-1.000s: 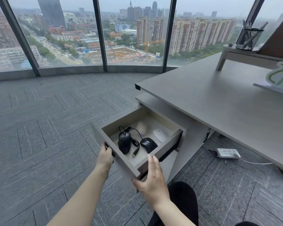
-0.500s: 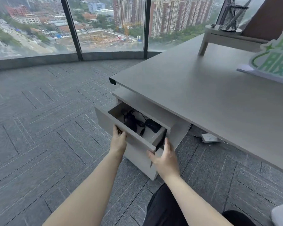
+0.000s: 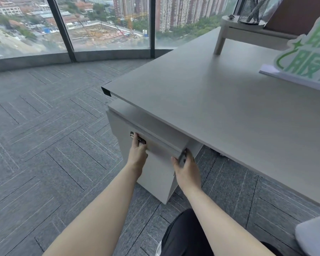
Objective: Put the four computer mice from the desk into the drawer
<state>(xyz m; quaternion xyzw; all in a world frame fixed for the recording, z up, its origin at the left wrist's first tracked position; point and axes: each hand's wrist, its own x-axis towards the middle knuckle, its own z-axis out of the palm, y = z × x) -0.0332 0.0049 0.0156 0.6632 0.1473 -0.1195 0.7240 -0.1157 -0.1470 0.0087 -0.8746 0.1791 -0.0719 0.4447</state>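
Drawer (image 3: 161,146) now pushed shut – mice hidden inside, task looks done. Left hand (image 3: 138,154) at 9 o'clock, fingers hooked on handle; right hand (image 3: 187,171) at 3 – pressed on corner.

bare forearms (image 3: 107,209), black trousers (image 3: 183,235)

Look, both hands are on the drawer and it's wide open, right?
Not quite. Both hands, left and right, are on the drawer, but the head view shows it pushed in, closed or nearly so, not wide open. Nothing inside it can be seen.
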